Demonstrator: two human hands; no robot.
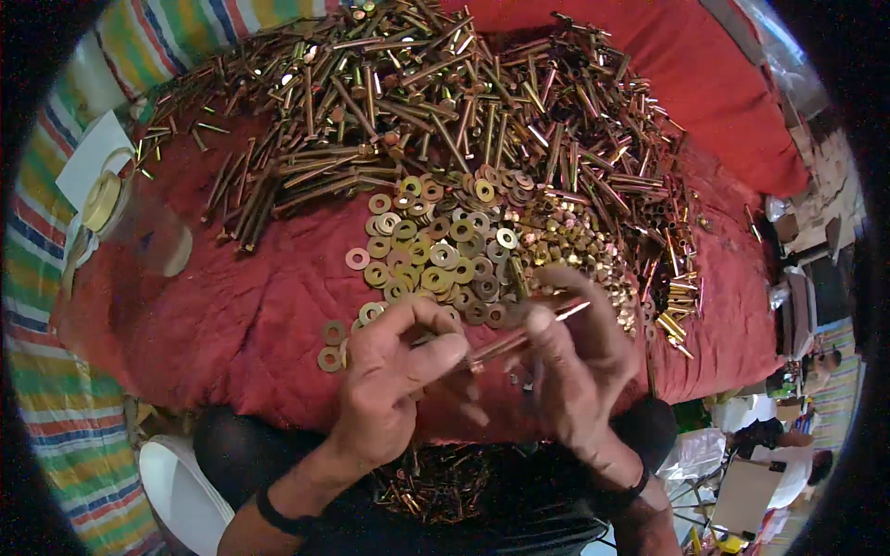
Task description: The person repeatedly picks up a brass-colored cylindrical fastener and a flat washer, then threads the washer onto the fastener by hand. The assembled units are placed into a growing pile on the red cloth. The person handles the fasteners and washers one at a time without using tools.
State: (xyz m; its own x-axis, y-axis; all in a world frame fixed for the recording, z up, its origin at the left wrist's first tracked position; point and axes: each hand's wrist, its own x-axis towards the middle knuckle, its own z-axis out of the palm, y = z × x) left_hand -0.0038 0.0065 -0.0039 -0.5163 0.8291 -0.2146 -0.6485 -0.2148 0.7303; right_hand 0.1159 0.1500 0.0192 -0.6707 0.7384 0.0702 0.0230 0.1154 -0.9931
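In front of me, a long brass-coloured bolt point(505, 347) runs slantwise between my hands. My left hand point(385, 380) is closed in a pinch at its left end, thumb against forefinger. My right hand point(584, 371) is curled around the other end, its fingers smeared by motion; a bright tip point(575, 310) shows past the thumb. Just beyond my hands lies a heap of flat washers point(436, 255). Small nuts point(570, 236) are piled to its right, partly behind my right fingers. Short metal sleeves point(681, 295) lie farther right.
A large heap of long bolts point(371, 102) covers the far side of the red cloth point(250, 324). At left a clear plastic jar point(153, 227) lies on its side. More metal pieces point(436, 486) sit below the cloth's edge, beside a white tub point(181, 486). People point(797, 468) are at far right.
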